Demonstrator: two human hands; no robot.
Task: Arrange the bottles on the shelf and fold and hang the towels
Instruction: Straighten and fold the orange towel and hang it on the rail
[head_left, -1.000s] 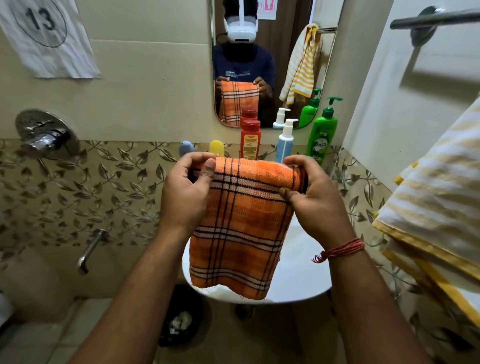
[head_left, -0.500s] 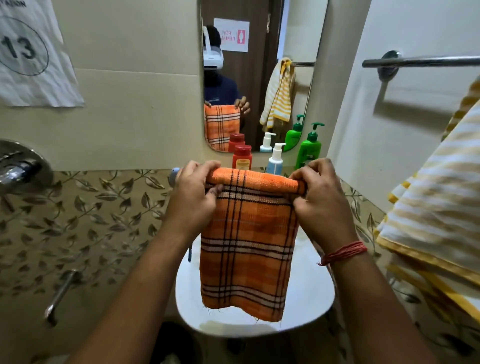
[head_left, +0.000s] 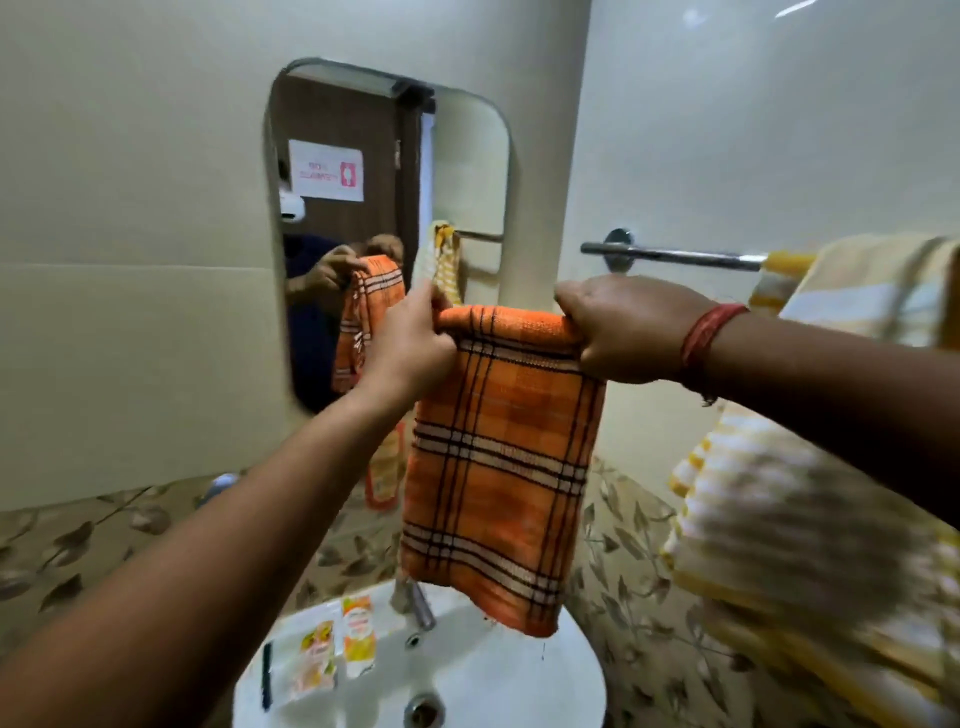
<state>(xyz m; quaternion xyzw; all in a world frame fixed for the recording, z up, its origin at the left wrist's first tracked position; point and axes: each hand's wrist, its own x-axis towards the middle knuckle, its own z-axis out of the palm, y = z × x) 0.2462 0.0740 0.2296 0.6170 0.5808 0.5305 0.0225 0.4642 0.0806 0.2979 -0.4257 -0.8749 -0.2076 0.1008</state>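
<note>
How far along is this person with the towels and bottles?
Done, it seems: a yellow striped towel already hangs on the rail. In hand: the orange towel, folded, is gripped at its top edge by the left hand and right hand, raised near the rail's bare stretch but not yet over it. Left: hanging it. The bottles are mostly hidden behind the towel, so their arrangement can't be judged.

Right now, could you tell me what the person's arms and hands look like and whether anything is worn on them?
Both forearms are bare, with no sleeve in view. The right hand has a band of red thread wound several times round the wrist, with a loose end hanging below it. The left hand and its wrist carry nothing: no ring, watch or glove shows on either hand.
</note>
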